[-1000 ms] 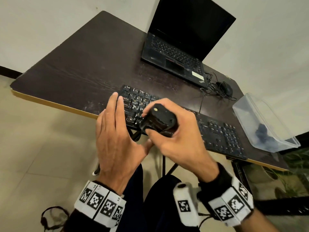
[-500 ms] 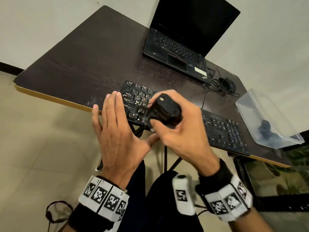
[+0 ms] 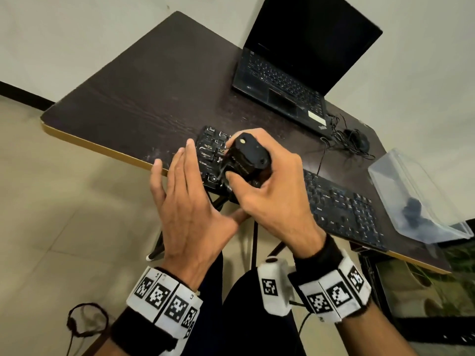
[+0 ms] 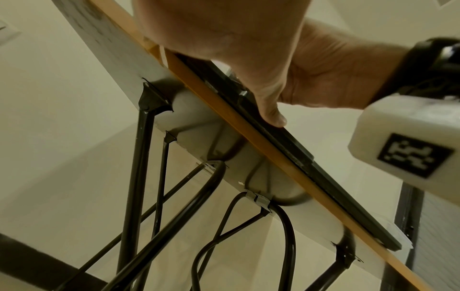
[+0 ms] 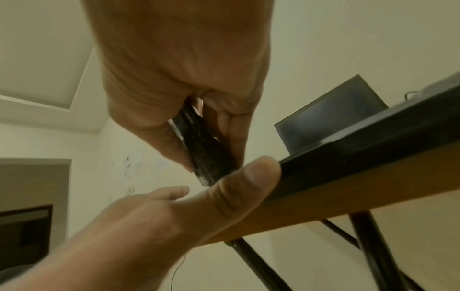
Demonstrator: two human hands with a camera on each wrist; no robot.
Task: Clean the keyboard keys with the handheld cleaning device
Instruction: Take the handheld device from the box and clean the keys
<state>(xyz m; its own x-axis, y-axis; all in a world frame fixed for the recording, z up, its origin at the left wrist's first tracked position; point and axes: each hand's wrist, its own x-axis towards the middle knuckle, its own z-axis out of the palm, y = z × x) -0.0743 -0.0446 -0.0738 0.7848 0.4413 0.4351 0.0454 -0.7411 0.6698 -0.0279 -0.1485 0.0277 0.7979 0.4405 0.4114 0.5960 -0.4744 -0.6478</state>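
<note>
Your right hand (image 3: pixel 270 199) grips the cleaner (image 3: pixel 245 160); your flat left hand (image 3: pixel 190 201) steadies the keyboard (image 3: pixel 341 209). Push hard, and it could slide off the table's (image 3: pixel 154 98) near edge.

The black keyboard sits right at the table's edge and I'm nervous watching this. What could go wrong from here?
1. The black keyboard lies along the dark wooden table's near edge; pressure from the black handheld cleaning device might tip or slide it off, though the flat left hand steadies its end.
2. The right hand covers the device's tip, so keys could be missed.
</note>
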